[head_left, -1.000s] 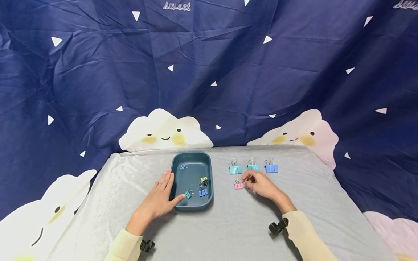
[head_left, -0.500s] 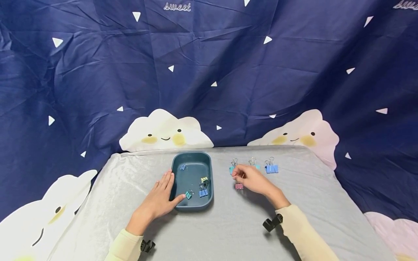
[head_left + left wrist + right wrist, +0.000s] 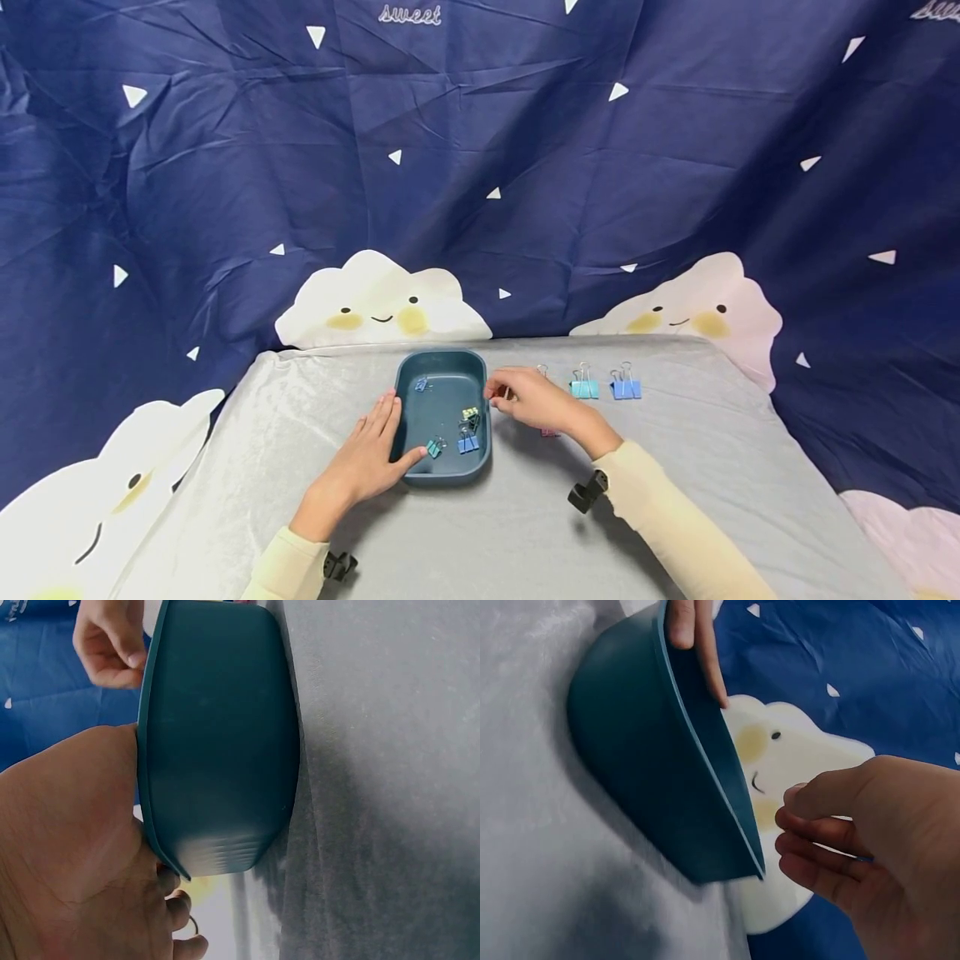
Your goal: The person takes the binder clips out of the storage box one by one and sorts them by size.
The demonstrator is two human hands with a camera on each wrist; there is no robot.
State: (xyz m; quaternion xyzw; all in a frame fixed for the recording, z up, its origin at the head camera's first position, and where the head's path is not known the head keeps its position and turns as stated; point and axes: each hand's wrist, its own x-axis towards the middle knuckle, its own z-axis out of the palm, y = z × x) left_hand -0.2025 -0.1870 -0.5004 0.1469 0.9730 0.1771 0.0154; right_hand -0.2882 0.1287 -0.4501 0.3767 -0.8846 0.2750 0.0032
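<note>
A dark teal tray [image 3: 444, 479] stands on the grey cloth. My left hand [image 3: 363, 454] rests on its left rim, fingers straight and thumb at the near corner. Inside lie a small blue binder clip [image 3: 422, 384], a yellow-patterned clip [image 3: 470, 412], a larger blue clip [image 3: 468, 445] and a teal clip [image 3: 434, 448]. Over the right rim is my right hand [image 3: 536, 400], fingers loosely curled; the right wrist view shows nothing between thumb and fingertips [image 3: 799, 799]. Below that hand a pink clip [image 3: 550, 432] shows in part.
Right of the tray, a teal binder clip [image 3: 584, 389] and a blue binder clip [image 3: 626, 389] stand in a row at the back. Another clip there is mostly hidden behind my right hand. A navy curtain [image 3: 525, 167] with cloud prints hangs behind the cloth-covered surface [image 3: 510, 533].
My right hand has left the pink clip and moved left, past the back row of clips, to the tray's right rim. My left hand and the tray have stayed put.
</note>
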